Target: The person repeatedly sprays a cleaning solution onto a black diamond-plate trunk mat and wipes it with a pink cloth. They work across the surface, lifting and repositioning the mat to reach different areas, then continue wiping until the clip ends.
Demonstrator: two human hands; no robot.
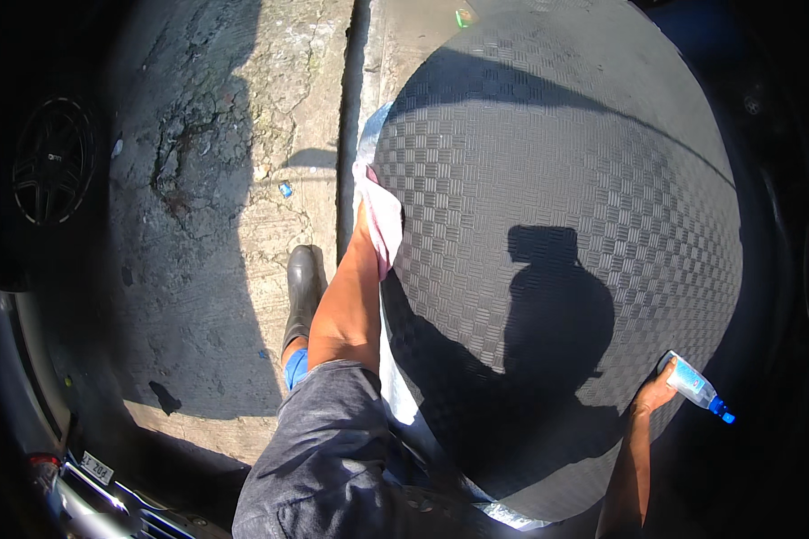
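At nine o'clock the left hand (371, 205) presses a pink cloth (385, 225) on the checkered mat (548, 180); at four o'clock the right hand (656, 393) grips a spray bottle (697, 387), which could slip, held loosely.

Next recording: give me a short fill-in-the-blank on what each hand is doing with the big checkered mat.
1. The left hand presses a pale ____ against the edge of the dark checkered mat.
2. The right hand holds a clear ____ with a blue cap at the mat's other edge.
3. The person's shadow falls across the ____.
4. A black ____ stands on the cracked concrete ground beside the mat.

Missing words: cloth; bottle; mat; boot
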